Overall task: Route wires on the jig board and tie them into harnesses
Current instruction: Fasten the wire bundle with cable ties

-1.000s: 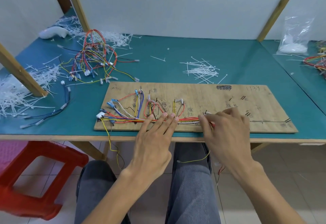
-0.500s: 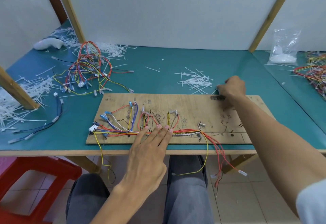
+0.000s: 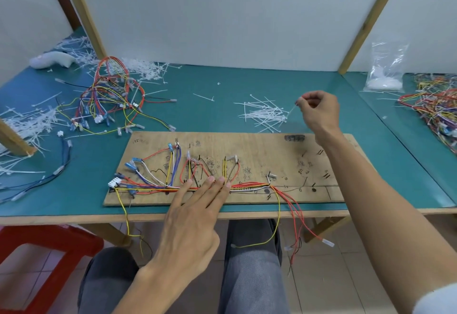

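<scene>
Pressing down on the wire bundle (image 3: 249,186), my left hand (image 3: 195,219) lies flat with its fingers straight and close together, the fingertips (image 3: 210,179) on the wires where they run along the near edge of the wooden jig board (image 3: 259,150). It grips nothing; it only holds the bundle against the board.

My right hand (image 3: 317,111) is raised over the far side of the teal table (image 3: 222,91), beyond the board's right end. Thumb and forefinger pinch one end of a white cable tie (image 3: 291,109), the other fingers curled in; the tie slants down toward the loose pile of cable ties (image 3: 264,116) just beside it.

On the board, red, yellow, blue and white wires branch up from the bundle to pegs, and a white connector (image 3: 115,182) sits at the bundle's left end. Right of my left hand, red and yellow loose ends (image 3: 294,217) hang off the table's near edge above my knees.

A tangle of harnesses (image 3: 108,101) lies on the table to the far left.
</scene>
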`<state>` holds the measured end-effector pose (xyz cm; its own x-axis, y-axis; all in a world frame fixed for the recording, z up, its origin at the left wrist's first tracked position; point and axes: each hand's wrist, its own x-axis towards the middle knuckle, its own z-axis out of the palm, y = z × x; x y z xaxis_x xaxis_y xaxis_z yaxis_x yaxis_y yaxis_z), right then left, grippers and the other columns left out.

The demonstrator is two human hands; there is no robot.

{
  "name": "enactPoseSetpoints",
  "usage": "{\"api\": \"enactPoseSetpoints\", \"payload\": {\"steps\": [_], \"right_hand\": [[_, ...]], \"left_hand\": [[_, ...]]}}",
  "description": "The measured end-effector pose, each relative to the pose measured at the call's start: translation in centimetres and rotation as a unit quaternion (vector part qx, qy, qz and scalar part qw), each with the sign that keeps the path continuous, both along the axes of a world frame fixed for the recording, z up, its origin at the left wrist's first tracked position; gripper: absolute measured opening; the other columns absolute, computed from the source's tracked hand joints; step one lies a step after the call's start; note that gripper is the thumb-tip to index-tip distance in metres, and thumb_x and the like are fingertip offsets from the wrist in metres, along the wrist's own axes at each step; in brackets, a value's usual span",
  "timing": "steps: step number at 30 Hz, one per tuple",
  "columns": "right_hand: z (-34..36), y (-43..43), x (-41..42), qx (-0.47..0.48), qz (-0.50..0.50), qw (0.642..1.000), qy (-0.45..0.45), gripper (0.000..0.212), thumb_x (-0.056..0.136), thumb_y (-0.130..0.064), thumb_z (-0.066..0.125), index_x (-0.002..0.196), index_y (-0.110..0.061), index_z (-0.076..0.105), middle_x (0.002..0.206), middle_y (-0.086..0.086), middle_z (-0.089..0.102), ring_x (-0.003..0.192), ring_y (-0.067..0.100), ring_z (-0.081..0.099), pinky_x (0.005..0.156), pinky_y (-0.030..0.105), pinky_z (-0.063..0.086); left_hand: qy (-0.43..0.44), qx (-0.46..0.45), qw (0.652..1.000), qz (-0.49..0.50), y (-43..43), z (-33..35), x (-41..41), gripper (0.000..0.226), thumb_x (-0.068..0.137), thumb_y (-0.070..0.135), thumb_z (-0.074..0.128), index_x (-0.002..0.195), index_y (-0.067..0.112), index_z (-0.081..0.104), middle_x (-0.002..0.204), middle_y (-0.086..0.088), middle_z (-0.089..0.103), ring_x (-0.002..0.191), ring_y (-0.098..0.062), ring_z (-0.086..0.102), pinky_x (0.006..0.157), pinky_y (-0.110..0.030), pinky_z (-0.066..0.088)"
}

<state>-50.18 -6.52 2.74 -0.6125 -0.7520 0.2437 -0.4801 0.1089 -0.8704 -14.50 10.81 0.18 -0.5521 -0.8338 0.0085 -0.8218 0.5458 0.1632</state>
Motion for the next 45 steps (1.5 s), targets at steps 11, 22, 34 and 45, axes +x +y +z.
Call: {"api": "enactPoseSetpoints", "payload": {"steps": [11, 22, 34, 45], "right_hand": [[6.7, 9.6, 13.9, -0.069, 0.278, 0.952, -0.112, 0.013, 0.089, -0.018, 0.085, 0.093, -0.012, 0.074, 0.082, 0.003, 0.076, 0.073, 0.013, 0.069, 0.069, 0.026, 0.056], [4.1, 15.7, 23.9, -0.012, 0.426, 0.845, -0.323, 0.022, 0.087, -0.017, 0.081, 0.102, -0.003, 0.074, 0.079, 0.009, 0.067, 0.067, 0.019, 0.053, 0.068, 0.027, 0.049], [0.0, 15.8, 25.5, 0.0, 0.349, 0.88, -0.323, 0.015, 0.096, -0.022, 0.076, 0.098, -0.008, 0.079, 0.091, 0.016, 0.078, 0.074, 0.022, 0.067, 0.069, 0.031, 0.053], [-0.1, 12.5, 26.1, -0.016, 0.335, 0.922, -0.192, 0.022, 0.094, -0.04, 0.078, 0.093, -0.018, 0.079, 0.087, 0.005, 0.08, 0.075, 0.023, 0.072, 0.073, 0.033, 0.056]], "left_hand": [[0.336, -0.084, 0.934, 0.082, 1.1, 1.7, 0.2, 0.039, 0.1, 0.01, 0.055, 0.138, 0.017, 0.063, 0.142, 0.007, 0.062, 0.135, -0.014, 0.054, 0.116, -0.036, 0.039], [0.443, -0.027, 0.89, 0.105, 3.2, 2.8, 4.9, 0.02, 0.11, 0.016, 0.055, 0.091, 0.015, 0.062, 0.087, 0.009, 0.059, 0.086, -0.016, 0.058, 0.072, -0.027, 0.045], [0.364, -0.052, 0.89, 0.269, 3.0, -2.0, 11.9, 0.009, 0.104, 0.033, 0.064, 0.098, 0.025, 0.065, 0.089, 0.015, 0.062, 0.082, -0.006, 0.061, 0.068, -0.014, 0.044], [0.36, -0.044, 0.862, 0.353, 2.6, -3.2, 12.0, 0.027, 0.084, 0.008, 0.086, 0.097, 0.022, 0.068, 0.091, 0.01, 0.068, 0.074, -0.002, 0.07, 0.064, -0.014, 0.057]]}}
